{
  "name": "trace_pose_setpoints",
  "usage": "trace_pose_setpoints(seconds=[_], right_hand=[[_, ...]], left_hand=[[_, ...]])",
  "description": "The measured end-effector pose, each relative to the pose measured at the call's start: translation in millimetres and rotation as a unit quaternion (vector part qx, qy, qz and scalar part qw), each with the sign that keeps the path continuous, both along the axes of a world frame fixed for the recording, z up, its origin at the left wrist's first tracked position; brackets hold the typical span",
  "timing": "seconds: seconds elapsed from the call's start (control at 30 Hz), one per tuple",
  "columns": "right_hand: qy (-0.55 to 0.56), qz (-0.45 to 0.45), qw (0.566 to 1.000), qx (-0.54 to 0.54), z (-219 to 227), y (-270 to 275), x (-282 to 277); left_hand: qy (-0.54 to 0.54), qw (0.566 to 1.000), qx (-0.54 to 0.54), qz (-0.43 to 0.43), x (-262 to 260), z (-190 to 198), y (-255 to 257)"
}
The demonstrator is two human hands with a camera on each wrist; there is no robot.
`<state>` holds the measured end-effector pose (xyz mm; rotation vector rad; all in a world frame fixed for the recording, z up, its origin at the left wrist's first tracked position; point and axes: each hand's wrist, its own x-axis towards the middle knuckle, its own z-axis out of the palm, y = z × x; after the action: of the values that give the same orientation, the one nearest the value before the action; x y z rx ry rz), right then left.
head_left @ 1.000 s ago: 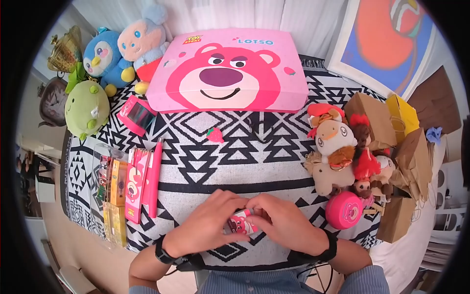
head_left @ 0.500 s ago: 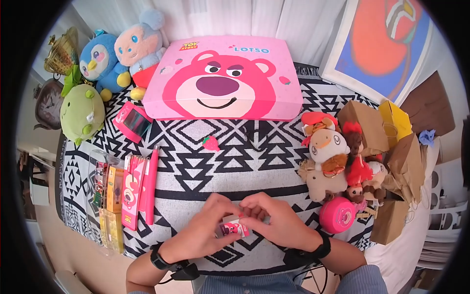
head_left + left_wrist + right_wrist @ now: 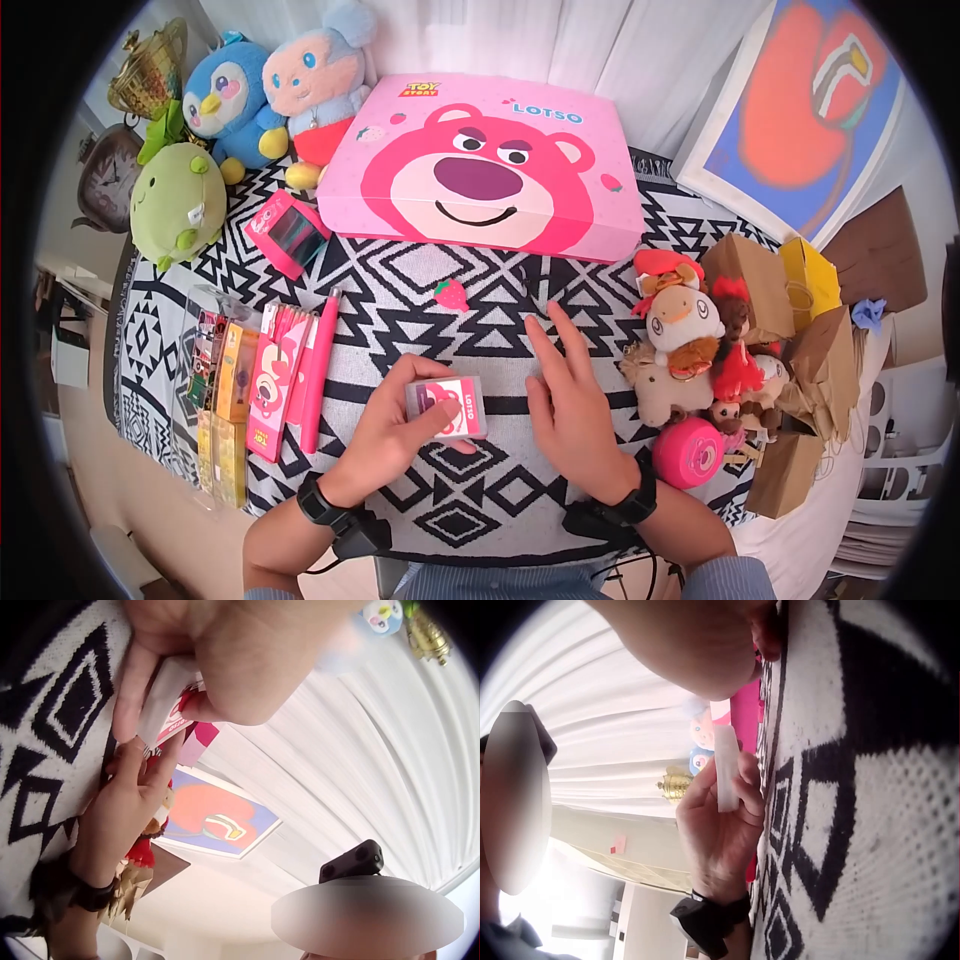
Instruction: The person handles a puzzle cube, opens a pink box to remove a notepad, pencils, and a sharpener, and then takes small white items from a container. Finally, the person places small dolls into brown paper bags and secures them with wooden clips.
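Note:
My left hand (image 3: 385, 440) holds a small clear plastic case (image 3: 466, 405) with a pink bear and LOTSO printed on its face. The thumb lies across the printed side, and the other fingers go behind it. Seen edge-on in the right wrist view, the case (image 3: 726, 769) looks thin and frosty white. My right hand (image 3: 578, 425) is apart from it on the right, fingers spread and stretched forward over the patterned cloth (image 3: 480, 355). Beyond the hands lies a pink strawberry-shaped piece (image 3: 451, 294).
A large pink LOTSO box (image 3: 500, 225) stands at the back. On the left are a pink pencil pack (image 3: 268, 400), clear packages (image 3: 222, 450) and plush toys (image 3: 180, 210). At the right sit more plush toys (image 3: 685, 325), a round pink case (image 3: 688, 452) and paper bags (image 3: 785, 470).
My right hand has come off the small case and moved right and forward, its fingers straightening. The left hand keeps the case and has shifted left, with more of the printed face showing.

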<state>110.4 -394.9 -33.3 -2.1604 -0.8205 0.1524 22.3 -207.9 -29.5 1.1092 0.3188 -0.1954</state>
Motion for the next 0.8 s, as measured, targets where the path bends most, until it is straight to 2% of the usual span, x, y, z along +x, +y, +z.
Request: trace_pose_setpoints(seconds=[0.13,0.27,0.33,0.47,0.53,0.57,0.6,0.63,0.67,0.73,0.8], right_hand=[[-0.106,-0.019,0.993,-0.041,-10.8,6.0,5.8],[-0.075,-0.050,0.995,-0.051,-7.2,8.6,3.9],[-0.017,-0.072,0.995,-0.060,-11.9,5.4,1.8],[-0.068,-0.063,0.994,-0.057,-12.8,4.9,-1.7],[-0.094,-0.059,0.994,-0.010,-22.7,1.3,-1.4],[0.040,-0.061,0.995,0.065,-25.2,-1.8,-3.4],[0.174,-0.061,0.973,0.139,-26.8,-2.8,-5.8],[0.245,-0.066,0.949,0.186,-21.6,-1.6,-9.9],[0.247,-0.064,0.948,0.189,-17.9,-0.9,-11.4],[0.380,-0.052,0.877,0.290,-11.9,-1.1,-11.5],[0.375,-0.044,0.881,0.286,-7.0,-2.2,-9.4]], left_hand=[[-0.013,0.999,0.039,-0.013,-1.3,-0.2,-5.3],[-0.032,0.994,0.107,-0.013,-1.3,-3.6,-4.8],[-0.020,0.991,0.133,0.011,0.5,-6.6,-0.7],[-0.027,0.996,0.078,0.044,2.3,-11.4,0.2],[-0.030,0.997,0.045,0.048,2.4,-7.1,-1.1],[-0.028,0.998,0.014,0.051,2.3,-7.0,-0.8],[-0.027,0.998,-0.016,0.054,2.4,-7.1,-0.3],[-0.036,0.997,-0.023,0.058,2.8,-8.0,0.5],[-0.034,0.997,-0.020,0.059,2.7,-9.4,1.6],[-0.046,0.998,0.008,0.052,3.0,-10.7,3.4],[-0.032,0.998,-0.006,0.052,3.3,-7.2,4.1]])
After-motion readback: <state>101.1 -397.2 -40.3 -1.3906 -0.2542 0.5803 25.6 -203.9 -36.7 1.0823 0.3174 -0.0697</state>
